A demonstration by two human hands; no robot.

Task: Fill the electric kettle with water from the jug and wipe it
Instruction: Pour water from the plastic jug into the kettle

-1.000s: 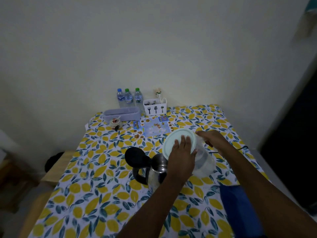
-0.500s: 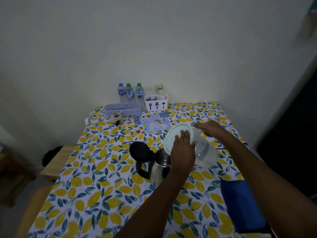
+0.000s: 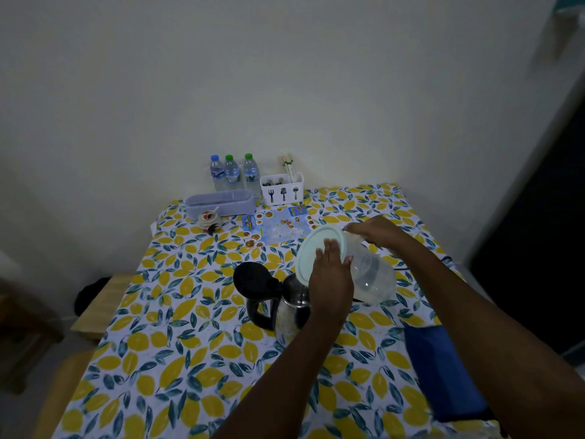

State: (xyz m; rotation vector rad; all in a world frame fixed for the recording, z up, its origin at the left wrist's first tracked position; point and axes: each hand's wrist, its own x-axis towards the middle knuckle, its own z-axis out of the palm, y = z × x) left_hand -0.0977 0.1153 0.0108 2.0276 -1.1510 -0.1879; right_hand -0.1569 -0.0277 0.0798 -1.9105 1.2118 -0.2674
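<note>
Head view: a clear plastic jug (image 3: 368,274) is held tipped on its side above the stainless electric kettle (image 3: 292,307), which stands on the desk (image 3: 177,327) with its black lid (image 3: 253,277) flipped open to the left. The jug's pale green lid (image 3: 316,248) is pressed by the flat, extended fingers (image 3: 329,253) of the left hand (image 3: 330,280), which are not curled around anything. The far side of the jug is gripped by the right hand (image 3: 376,231), its fingers clenched around the jug's rim or handle; which of the two cannot be told. Compared with half a second ago, the jug has been tilted further, its base lifted more to the right, while the kettle has stayed in place. A folded blue cloth (image 3: 443,375) lies at the near right of the desk. At the far edge stand three water bottles (image 3: 232,174), a white cutlery holder (image 3: 282,190) and a lilac box (image 3: 220,204).
</note>
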